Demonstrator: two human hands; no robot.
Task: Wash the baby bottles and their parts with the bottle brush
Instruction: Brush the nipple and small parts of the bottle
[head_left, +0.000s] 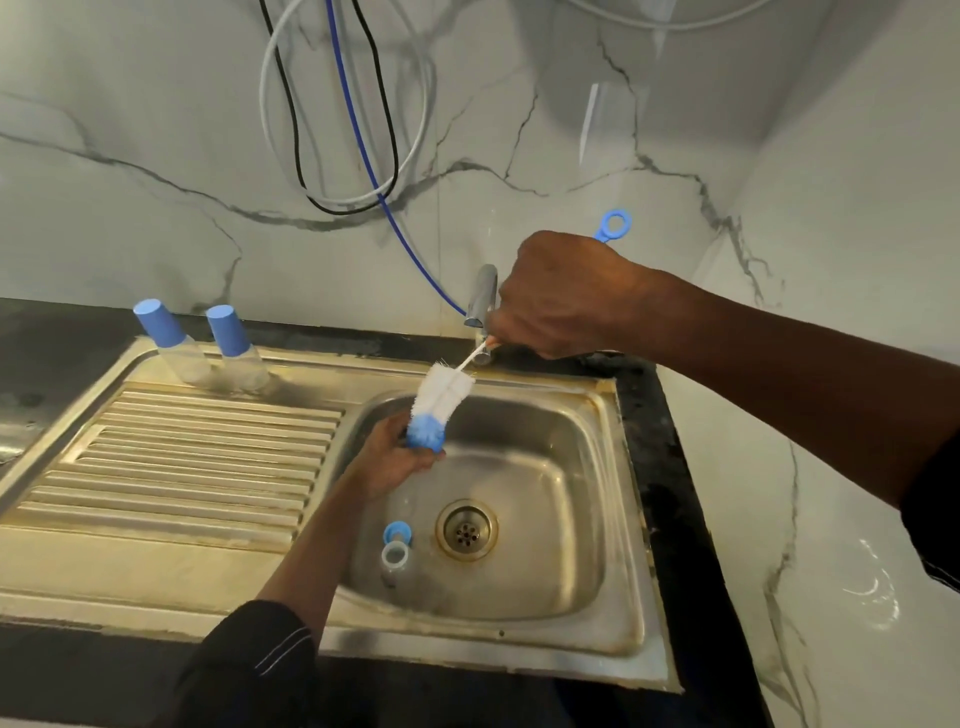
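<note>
Bottle brush (445, 392) lay on a slant in the head view, its ring end up by the tap (483, 296) and its blue tip down-left, touching the left hand (389, 462). The right hand (561, 296) was wrapped round the handle, above the back of the sink (571, 467). The left hand, nearer the tip, curled round a small part too hidden to identify. Two capped bottles (228, 332) stood on the drainboard (182, 457), well to the left. A blue ring (397, 532) and a clear piece (395, 555) lay beside the drain. Scrubbing would likely run along that slant, into the left hand.
</note>
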